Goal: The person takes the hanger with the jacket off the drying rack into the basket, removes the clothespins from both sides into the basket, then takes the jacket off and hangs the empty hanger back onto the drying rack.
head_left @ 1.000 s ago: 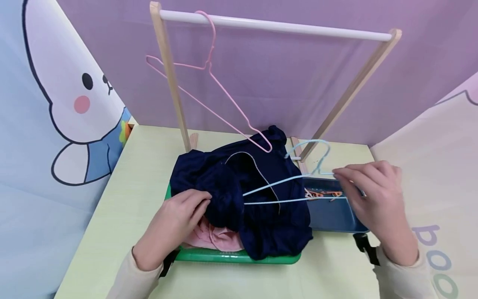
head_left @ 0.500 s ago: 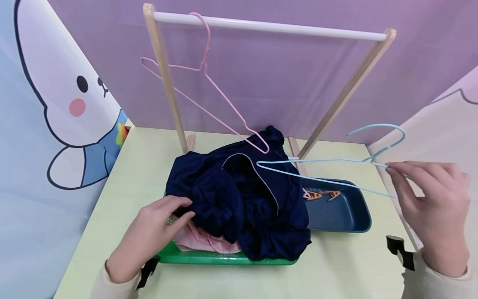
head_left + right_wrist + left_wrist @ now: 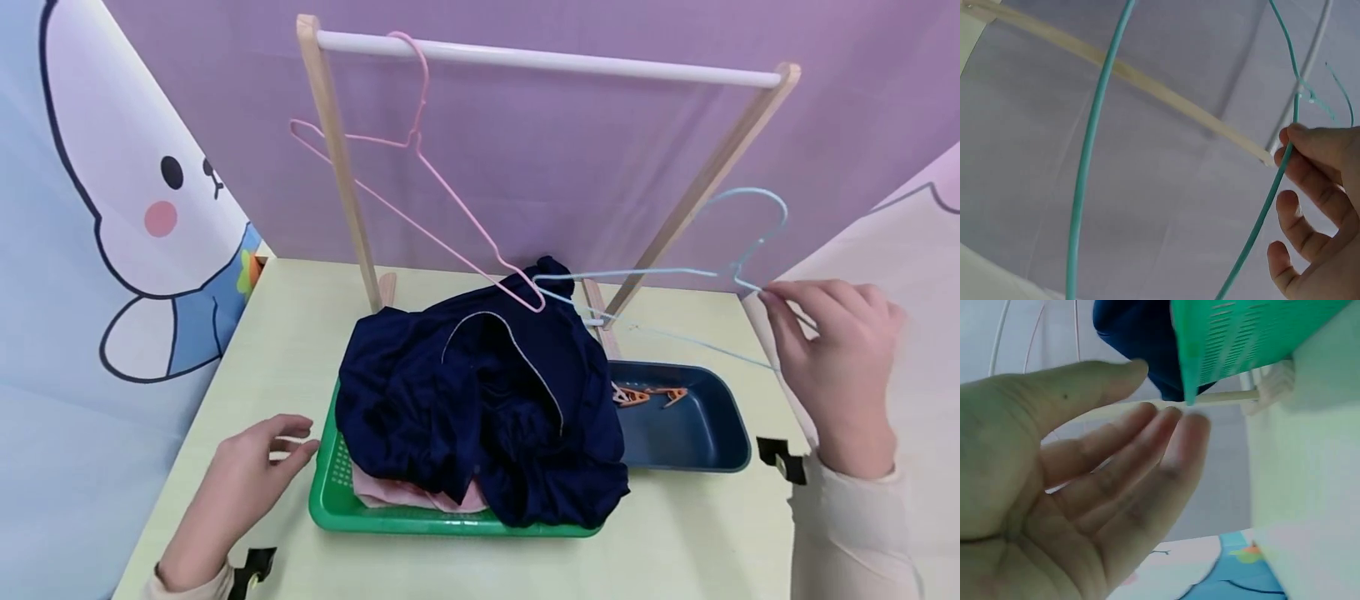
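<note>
My right hand [image 3: 836, 350] pinches a light blue wire hanger [image 3: 660, 275] near its neck and holds it in the air at the right, above the blue tray; its far tip reaches the dark garment. In the right wrist view the fingers [image 3: 1310, 187] curl round the hanger wire [image 3: 1094, 144]. A navy garment [image 3: 480, 400] lies heaped over a pink cloth [image 3: 390, 492] in a green basket [image 3: 330, 492]. My left hand [image 3: 240, 483] hovers open just left of the basket, fingers relaxed [image 3: 1147, 462], next to the basket corner [image 3: 1241, 344].
A wooden rack with a white rail [image 3: 555, 60] stands behind the basket; a pink wire hanger [image 3: 420, 183] hangs from it, its low corner touching the garment. A dark blue tray [image 3: 697, 425] holding orange clips [image 3: 645, 393] sits at right. Printed cloth walls enclose the pale table [image 3: 285, 333].
My left hand let go of the navy garment and drew back left, off the basket. My right hand lifted the blue hanger off the garment, up and to the right.
</note>
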A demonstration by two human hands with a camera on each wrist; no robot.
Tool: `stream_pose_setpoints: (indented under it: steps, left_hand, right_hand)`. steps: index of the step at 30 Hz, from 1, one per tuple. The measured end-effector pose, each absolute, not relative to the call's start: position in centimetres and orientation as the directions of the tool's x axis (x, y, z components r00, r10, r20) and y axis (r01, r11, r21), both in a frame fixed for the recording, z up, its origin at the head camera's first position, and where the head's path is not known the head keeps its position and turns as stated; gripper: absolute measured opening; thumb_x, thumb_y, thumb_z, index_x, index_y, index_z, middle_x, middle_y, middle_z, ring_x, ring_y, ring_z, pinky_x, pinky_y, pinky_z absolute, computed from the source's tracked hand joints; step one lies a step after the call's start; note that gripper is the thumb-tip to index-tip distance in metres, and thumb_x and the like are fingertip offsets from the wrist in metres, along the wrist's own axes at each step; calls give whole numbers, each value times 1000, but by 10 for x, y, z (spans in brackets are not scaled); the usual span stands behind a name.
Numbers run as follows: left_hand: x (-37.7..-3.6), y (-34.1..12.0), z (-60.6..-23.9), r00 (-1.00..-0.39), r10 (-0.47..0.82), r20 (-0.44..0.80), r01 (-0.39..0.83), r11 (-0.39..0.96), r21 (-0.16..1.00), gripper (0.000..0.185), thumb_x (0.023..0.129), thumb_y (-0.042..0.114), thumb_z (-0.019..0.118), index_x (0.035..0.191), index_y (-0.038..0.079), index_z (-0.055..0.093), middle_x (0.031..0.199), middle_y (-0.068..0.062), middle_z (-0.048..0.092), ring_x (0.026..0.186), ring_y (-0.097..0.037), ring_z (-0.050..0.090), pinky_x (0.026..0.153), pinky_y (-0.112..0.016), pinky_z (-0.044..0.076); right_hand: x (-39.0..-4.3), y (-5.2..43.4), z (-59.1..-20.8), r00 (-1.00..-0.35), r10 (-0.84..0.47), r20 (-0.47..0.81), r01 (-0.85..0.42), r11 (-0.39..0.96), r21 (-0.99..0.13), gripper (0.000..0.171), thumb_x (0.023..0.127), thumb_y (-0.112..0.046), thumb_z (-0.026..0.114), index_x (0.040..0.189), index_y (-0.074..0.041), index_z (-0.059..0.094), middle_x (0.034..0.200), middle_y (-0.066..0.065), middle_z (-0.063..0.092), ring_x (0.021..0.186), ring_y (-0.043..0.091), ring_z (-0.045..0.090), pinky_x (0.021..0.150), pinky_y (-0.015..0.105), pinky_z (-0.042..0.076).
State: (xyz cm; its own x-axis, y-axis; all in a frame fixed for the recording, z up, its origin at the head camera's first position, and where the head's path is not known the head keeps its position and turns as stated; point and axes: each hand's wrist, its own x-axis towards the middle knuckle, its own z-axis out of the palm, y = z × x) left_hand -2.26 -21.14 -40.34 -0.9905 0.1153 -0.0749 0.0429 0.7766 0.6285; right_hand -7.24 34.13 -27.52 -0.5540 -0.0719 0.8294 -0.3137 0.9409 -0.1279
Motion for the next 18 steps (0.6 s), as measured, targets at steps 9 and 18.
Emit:
stream_pose_setpoints:
  steps: [9,18]
  left_hand:
    - [-18,-216,-419,-925,94,-367,-238,611,755,28,98,21,66,116,0,68,98,-4,72,73,-14,71,66,-29,58]
    - [-19,-217,-419,-920,106,-376,-255,566,784,24,99,15,63,115,-3,67,91,-4,71,72,-17,71,66,-31,59]
  right_hand:
    - [-137,321,-253,-581,21,813,-293,927,-233,12,93,-8,72,93,4,77,83,21,68,80,-6,32,75,33,21]
    - [-191,293,-234,-588,71,805,-275,919,-282,19,97,-18,68,97,-2,79,90,15,71,83,-10,32,82,38,26]
